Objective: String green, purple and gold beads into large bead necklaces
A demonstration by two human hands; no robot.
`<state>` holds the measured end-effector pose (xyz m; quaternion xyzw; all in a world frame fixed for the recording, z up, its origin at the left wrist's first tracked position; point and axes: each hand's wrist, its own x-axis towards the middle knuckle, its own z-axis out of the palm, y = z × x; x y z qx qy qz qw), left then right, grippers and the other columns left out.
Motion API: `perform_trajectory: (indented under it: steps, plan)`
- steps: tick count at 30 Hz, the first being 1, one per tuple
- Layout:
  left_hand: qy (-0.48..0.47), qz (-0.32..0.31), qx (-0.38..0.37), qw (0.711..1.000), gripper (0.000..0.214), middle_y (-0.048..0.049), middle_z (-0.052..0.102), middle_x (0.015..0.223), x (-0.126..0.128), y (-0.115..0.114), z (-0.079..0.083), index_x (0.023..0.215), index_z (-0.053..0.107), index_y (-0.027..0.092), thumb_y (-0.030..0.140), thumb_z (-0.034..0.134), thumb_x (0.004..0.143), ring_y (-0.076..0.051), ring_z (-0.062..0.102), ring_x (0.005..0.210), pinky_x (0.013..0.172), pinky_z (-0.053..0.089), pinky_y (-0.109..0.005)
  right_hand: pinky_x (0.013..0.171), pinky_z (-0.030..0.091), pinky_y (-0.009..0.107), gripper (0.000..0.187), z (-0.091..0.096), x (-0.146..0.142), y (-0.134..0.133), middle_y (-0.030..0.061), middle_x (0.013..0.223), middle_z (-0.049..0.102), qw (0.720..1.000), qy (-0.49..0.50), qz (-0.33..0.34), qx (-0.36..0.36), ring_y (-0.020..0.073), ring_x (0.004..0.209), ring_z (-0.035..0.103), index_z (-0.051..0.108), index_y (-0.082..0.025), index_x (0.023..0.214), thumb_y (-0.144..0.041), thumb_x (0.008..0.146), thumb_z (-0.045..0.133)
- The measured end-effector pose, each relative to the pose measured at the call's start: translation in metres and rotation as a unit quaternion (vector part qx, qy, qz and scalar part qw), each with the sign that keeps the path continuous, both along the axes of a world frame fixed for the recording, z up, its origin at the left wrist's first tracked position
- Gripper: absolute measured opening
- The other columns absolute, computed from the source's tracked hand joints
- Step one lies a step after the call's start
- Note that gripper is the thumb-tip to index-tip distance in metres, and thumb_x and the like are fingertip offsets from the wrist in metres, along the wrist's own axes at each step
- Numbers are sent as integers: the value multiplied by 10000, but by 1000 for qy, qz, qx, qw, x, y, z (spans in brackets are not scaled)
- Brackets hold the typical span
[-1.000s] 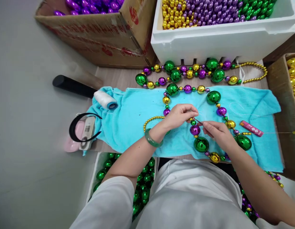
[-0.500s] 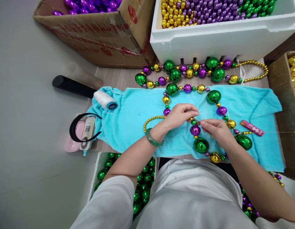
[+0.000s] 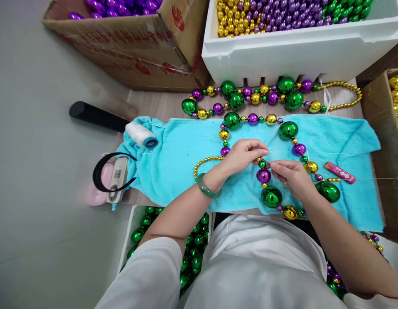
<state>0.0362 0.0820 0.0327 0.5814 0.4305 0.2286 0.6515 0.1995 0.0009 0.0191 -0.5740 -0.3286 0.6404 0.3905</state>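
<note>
A necklace of green, purple and gold beads (image 3: 271, 196) curves over the turquoise towel (image 3: 182, 150). My left hand (image 3: 244, 155), below a green bangle (image 3: 205, 186), is closed in a pinch on the necklace's thread, just above a small gold and a small green bead. White thread ends poke out beyond its fingertips. My right hand (image 3: 290, 174) is closed too, pinching a thin dark metal tool (image 3: 265, 162) whose tip meets the string by those beads. Its kind is mostly hidden by my fingers. The two hands' fingertips are close but apart.
Behind the towel lies a finished-looking bead strand (image 3: 236, 101). A white foam box (image 3: 282, 53) and a cardboard box (image 3: 121, 51) hold beads. On the towel rest a thread spool (image 3: 141, 134) and a pink packet (image 3: 340, 172). A black headband (image 3: 97, 174) sits at left.
The right hand and its thin tool have shifted only very slightly at the string. The left hand keeps its pinch, and the necklace lies almost as before.
</note>
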Motion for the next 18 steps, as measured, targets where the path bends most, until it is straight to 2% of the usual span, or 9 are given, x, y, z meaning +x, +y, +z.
perform_trajectory:
  steps: [4, 7, 14, 18]
  plan:
    - [-3, 9, -3, 1000, 129, 23, 587, 626, 0, 0, 2, 787, 668, 124, 247, 665, 748, -47, 517, 537, 523, 425, -170, 448, 220, 242, 373, 3, -1, 0, -15, 548, 479, 999, 36, -9, -26, 78, 485, 342, 665, -147, 658, -509, 631, 752]
    - [-3, 9, -2, 1000, 137, 22, 587, 624, 0, 0, 1, 789, 667, 126, 258, 667, 751, -51, 521, 537, 524, 429, -174, 443, 218, 243, 360, 2, -1, 1, -11, 547, 485, 998, 49, -8, -33, 84, 485, 355, 657, -150, 658, -497, 632, 752]
    - [-5, 8, -5, 1000, 130, 21, 587, 615, 0, -1, 0, 788, 657, 130, 258, 655, 763, -58, 530, 548, 540, 433, -180, 458, 239, 245, 347, -6, -2, 1, -8, 550, 481, 1000, 17, -9, -21, 91, 509, 372, 725, -146, 720, -485, 647, 742]
    - [4, 9, -11, 1000, 126, 11, 597, 606, 0, 0, -1, 797, 636, 128, 253, 630, 784, -66, 538, 554, 545, 430, -184, 447, 231, 244, 360, 1, 4, -3, -16, 540, 459, 1000, -12, 6, 2, 82, 486, 352, 741, -141, 763, -492, 685, 715]
